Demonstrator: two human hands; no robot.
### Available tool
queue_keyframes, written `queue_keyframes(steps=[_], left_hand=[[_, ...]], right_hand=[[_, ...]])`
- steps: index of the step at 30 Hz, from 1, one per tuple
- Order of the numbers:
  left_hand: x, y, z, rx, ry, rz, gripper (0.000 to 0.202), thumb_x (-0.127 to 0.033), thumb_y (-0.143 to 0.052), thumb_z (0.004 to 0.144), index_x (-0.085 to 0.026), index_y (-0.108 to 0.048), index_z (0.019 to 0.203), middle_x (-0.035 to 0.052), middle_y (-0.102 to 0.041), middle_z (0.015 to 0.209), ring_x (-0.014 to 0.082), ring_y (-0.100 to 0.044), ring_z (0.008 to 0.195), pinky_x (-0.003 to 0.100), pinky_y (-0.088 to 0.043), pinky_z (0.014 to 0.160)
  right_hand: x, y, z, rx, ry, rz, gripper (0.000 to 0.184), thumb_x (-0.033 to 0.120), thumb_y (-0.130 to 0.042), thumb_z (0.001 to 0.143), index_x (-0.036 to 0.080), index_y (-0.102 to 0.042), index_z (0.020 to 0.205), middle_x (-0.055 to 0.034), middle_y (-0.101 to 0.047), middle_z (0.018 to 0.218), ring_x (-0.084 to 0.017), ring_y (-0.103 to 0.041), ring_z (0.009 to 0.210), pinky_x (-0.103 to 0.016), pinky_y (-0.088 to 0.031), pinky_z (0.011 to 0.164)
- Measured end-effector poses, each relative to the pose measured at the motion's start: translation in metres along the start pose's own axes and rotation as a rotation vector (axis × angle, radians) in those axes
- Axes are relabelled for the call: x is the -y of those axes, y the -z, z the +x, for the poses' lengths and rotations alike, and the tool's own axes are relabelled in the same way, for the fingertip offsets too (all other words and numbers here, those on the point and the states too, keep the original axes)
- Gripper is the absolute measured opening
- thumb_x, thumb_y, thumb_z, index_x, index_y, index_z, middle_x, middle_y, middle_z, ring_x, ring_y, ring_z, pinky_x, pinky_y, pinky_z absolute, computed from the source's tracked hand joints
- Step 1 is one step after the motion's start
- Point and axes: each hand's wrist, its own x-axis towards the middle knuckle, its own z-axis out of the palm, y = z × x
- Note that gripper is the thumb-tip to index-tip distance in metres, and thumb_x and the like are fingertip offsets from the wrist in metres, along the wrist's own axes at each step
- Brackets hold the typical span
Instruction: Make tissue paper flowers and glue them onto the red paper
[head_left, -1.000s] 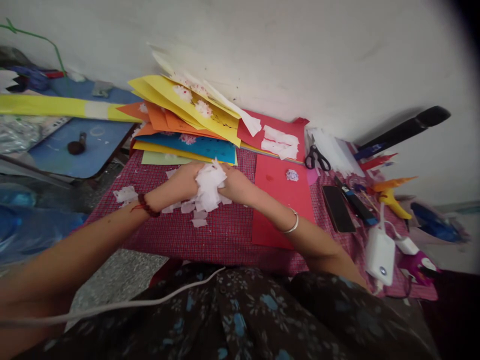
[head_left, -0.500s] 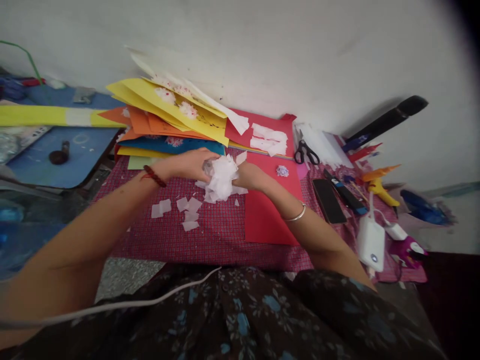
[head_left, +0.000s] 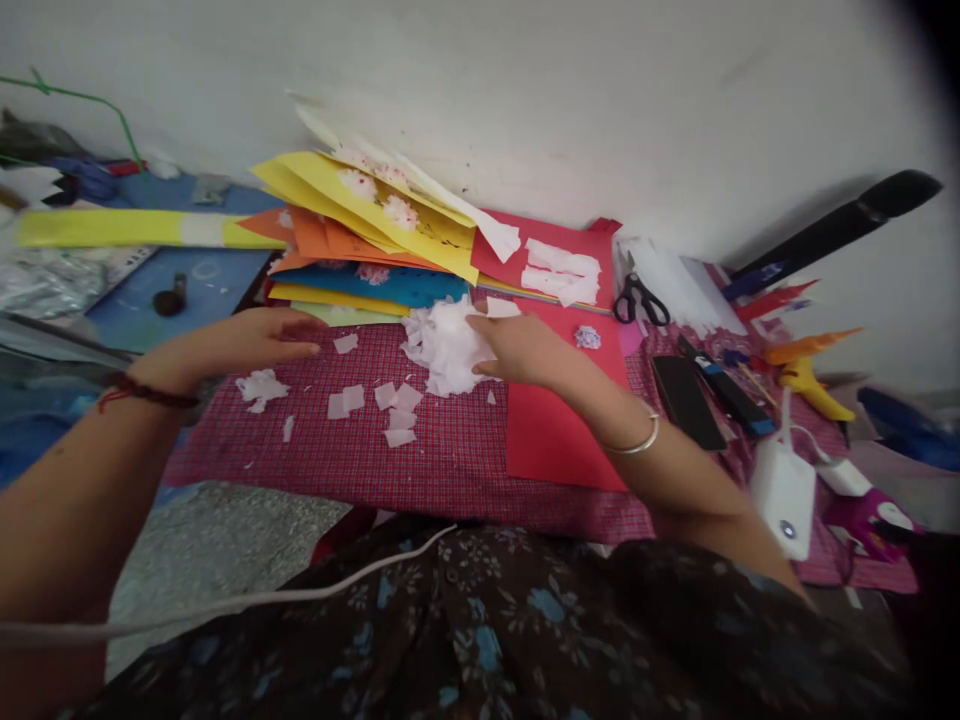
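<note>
A heap of thin white paper pieces (head_left: pixel 444 348) lies on the checked red cloth (head_left: pixel 315 470). My right hand (head_left: pixel 521 347) is at the heap's right side, its thumb and fingers apart, touching the pieces. Left of the heap, my left hand (head_left: pixel 251 340) hovers over the cloth with fingers stretched out and nothing in them. Beneath it are a small crumpled cluster of white paper (head_left: pixel 261 388) and a loose white square (head_left: pixel 346 344). Several more cut squares (head_left: pixel 401 400) lie in front of the heap. A red sheet (head_left: pixel 562 430) extends under my right forearm.
Yellow, orange and blue folded cards (head_left: pixel 360 225) are stacked at the back against the wall. To the right lie scissors (head_left: pixel 641 300), a phone (head_left: pixel 688 402), a cutter (head_left: pixel 726 388), a yellow glue gun (head_left: pixel 817 390) and a white power bank (head_left: pixel 784 490). A blue table (head_left: pixel 199 310) stands left.
My left hand has left the paper pieces and moved left, its fingers now spread. The pieces, held between both hands before, now rest on the cloth. My right hand has opened beside them.
</note>
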Motion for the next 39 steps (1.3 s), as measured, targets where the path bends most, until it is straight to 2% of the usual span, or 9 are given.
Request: queue_keyframes(steps=[2, 4, 10, 14, 18, 24, 29, 34, 39], left_hand=[[-0.002, -0.003, 0.001, 0.084, 0.020, 0.001, 0.044, -0.037, -0.057, 0.082, -0.011, -0.067, 0.116, 0.0065, -0.073, 0.107, 0.0166, -0.064, 0.089, 0.027, -0.048, 0.083], [-0.002, -0.010, 0.005, 0.095, 0.045, 0.006, 0.040, -0.036, -0.053, 0.086, -0.011, -0.068, 0.113, 0.0063, -0.072, 0.107, 0.0167, -0.062, 0.091, 0.028, -0.046, 0.086], [0.000, -0.040, 0.028, -0.026, 0.164, 0.033, 0.040, -0.045, -0.055, 0.084, -0.012, -0.067, 0.102, 0.0056, -0.070, 0.087, 0.0166, -0.057, 0.076, 0.027, -0.042, 0.069], [0.003, -0.050, 0.038, -0.018, 0.182, 0.003, 0.033, -0.047, -0.058, 0.077, -0.017, -0.066, 0.086, 0.0067, -0.069, 0.081, 0.0193, -0.058, 0.072, 0.028, -0.041, 0.066], [0.002, -0.048, 0.037, 0.016, 0.172, -0.024, 0.026, -0.042, -0.053, 0.076, -0.018, -0.063, 0.073, 0.0063, -0.068, 0.074, 0.0195, -0.057, 0.070, 0.029, -0.042, 0.065], [-0.024, -0.020, 0.035, -0.018, 0.079, -0.016, 0.023, -0.029, -0.051, 0.080, -0.011, -0.064, 0.085, 0.0024, -0.066, 0.076, 0.0125, -0.053, 0.069, 0.024, -0.041, 0.063], [-0.038, -0.007, 0.045, 0.016, -0.032, 0.075, 0.030, -0.020, -0.049, 0.082, -0.009, -0.066, 0.104, 0.0042, -0.070, 0.093, 0.0135, -0.057, 0.079, 0.026, -0.046, 0.076], [-0.029, -0.024, 0.048, 0.085, -0.176, 0.159, 0.032, -0.011, -0.046, 0.083, -0.015, -0.069, 0.104, 0.0043, -0.066, 0.122, 0.0152, -0.055, 0.113, 0.029, -0.038, 0.106], [-0.031, -0.031, 0.043, 0.037, -0.176, 0.199, 0.023, -0.016, -0.047, 0.087, -0.013, -0.068, 0.095, 0.0074, -0.062, 0.129, 0.0169, -0.052, 0.117, 0.033, -0.036, 0.110]], right_hand=[[0.004, 0.017, 0.008, 0.017, 0.065, -0.118, 0.040, 0.037, -0.075, 0.077, 0.015, -0.070, 0.110, -0.0169, -0.072, 0.103, -0.037, -0.065, 0.102, -0.048, -0.049, 0.084], [0.007, 0.032, 0.011, 0.036, 0.131, -0.173, 0.031, 0.037, -0.077, 0.076, 0.014, -0.074, 0.097, -0.0171, -0.071, 0.103, -0.039, -0.064, 0.104, -0.048, -0.048, 0.083], [0.019, 0.042, -0.011, 0.117, 0.197, -0.189, 0.025, 0.038, -0.067, 0.086, 0.018, -0.074, 0.100, -0.0114, -0.073, 0.094, -0.030, -0.067, 0.086, -0.041, -0.048, 0.073], [0.016, 0.023, -0.040, 0.108, 0.232, -0.042, 0.027, 0.036, -0.061, 0.091, 0.018, -0.071, 0.109, -0.0127, -0.073, 0.106, -0.029, -0.068, 0.091, -0.039, -0.049, 0.075], [-0.003, -0.009, -0.066, 0.184, 0.268, 0.386, 0.033, 0.037, -0.057, 0.094, 0.017, -0.066, 0.119, -0.0114, -0.072, 0.113, -0.024, -0.068, 0.099, -0.037, -0.052, 0.084], [-0.046, -0.063, -0.078, 0.390, 0.193, 1.129, 0.040, 0.044, -0.064, 0.090, 0.016, -0.063, 0.119, -0.0090, -0.073, 0.108, -0.015, -0.069, 0.095, -0.029, -0.055, 0.083], [-0.065, -0.095, -0.076, 0.300, 0.051, 1.549, 0.045, 0.048, -0.073, 0.083, 0.017, -0.065, 0.114, -0.0070, -0.074, 0.097, -0.012, -0.070, 0.079, -0.025, -0.057, 0.073], [-0.068, -0.103, -0.076, 0.245, 0.012, 1.673, 0.043, 0.045, -0.077, 0.080, 0.018, -0.066, 0.112, -0.0056, -0.073, 0.094, -0.012, -0.071, 0.079, -0.026, -0.059, 0.076], [-0.067, -0.102, -0.076, 0.245, 0.042, 1.646, 0.040, 0.042, -0.076, 0.081, 0.018, -0.066, 0.112, -0.0056, -0.073, 0.095, -0.011, -0.071, 0.080, -0.026, -0.059, 0.077]])
